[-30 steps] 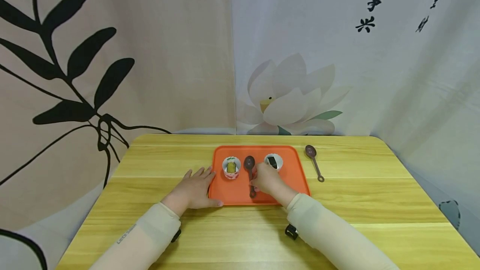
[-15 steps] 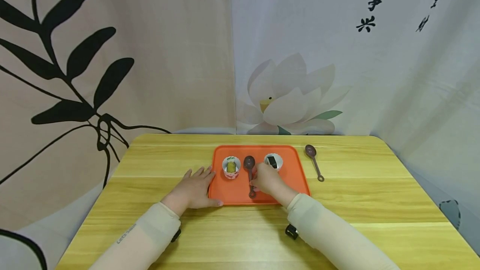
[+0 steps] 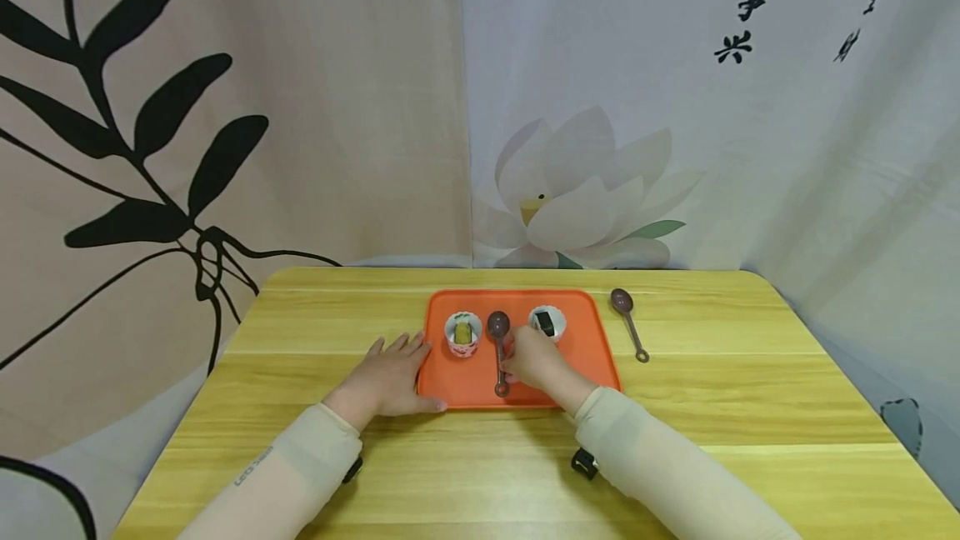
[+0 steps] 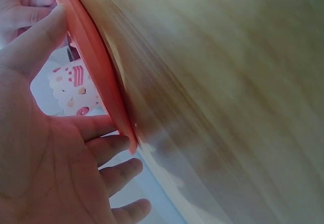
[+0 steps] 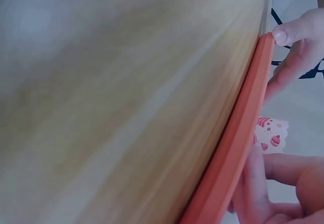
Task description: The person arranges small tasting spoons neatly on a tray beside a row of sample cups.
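An orange tray (image 3: 480, 394) lies on the table with a dark brown spoon (image 3: 498, 325) in its middle, handle toward the person. Left of the spoon stands a patterned paper cup (image 3: 462, 348) with a yellow-green piece inside; at right is another paper cup (image 3: 558, 319) with a black-and-white piece, its near side partly hidden. My right hand (image 3: 536, 358) pinches the spoon's handle with curled fingers. At the tray's left edge rests my left hand (image 3: 390, 379), fingers spread, thumb at the near rim. In the left wrist view its fingers (image 4: 104, 128) touch the tray's side.
A second brown spoon (image 3: 628, 323) lies on the wooden table (image 3: 712, 398), right of the tray. Behind the table hangs a printed curtain (image 3: 375, 107) with leaves, a lotus and black characters.
The handle end of the spoon on the tray has shifted slightly left, straightening the spoon. My left hand stays put, and my right hand hardly moves.
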`<control>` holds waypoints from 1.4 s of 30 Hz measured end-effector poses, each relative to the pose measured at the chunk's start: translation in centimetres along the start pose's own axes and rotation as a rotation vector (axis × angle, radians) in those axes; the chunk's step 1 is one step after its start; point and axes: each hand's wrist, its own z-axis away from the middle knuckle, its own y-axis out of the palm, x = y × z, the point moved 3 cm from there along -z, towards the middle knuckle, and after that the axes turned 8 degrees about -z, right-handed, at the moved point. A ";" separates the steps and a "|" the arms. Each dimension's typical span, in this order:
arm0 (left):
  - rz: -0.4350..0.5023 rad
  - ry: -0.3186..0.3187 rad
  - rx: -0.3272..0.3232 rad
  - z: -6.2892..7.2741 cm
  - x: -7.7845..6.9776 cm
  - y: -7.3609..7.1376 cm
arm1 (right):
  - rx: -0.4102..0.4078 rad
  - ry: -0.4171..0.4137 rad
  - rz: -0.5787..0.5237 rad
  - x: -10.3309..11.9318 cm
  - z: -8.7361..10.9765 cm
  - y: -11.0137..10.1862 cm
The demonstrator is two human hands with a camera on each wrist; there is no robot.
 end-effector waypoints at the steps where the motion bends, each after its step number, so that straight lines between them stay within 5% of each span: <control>1: -0.002 0.000 0.000 0.0 0.0 0.0 | 0.000 0.000 -0.001 0.0 0.0 0.0; 20: -0.001 0.002 -0.003 -0.1 0.0 0.2 | 0.001 -0.020 0.014 -0.1 0.1 -0.2; 42: 0.012 0.000 -0.002 -0.1 -0.1 0.0 | 0.023 -0.034 -0.177 -0.1 1.8 -2.8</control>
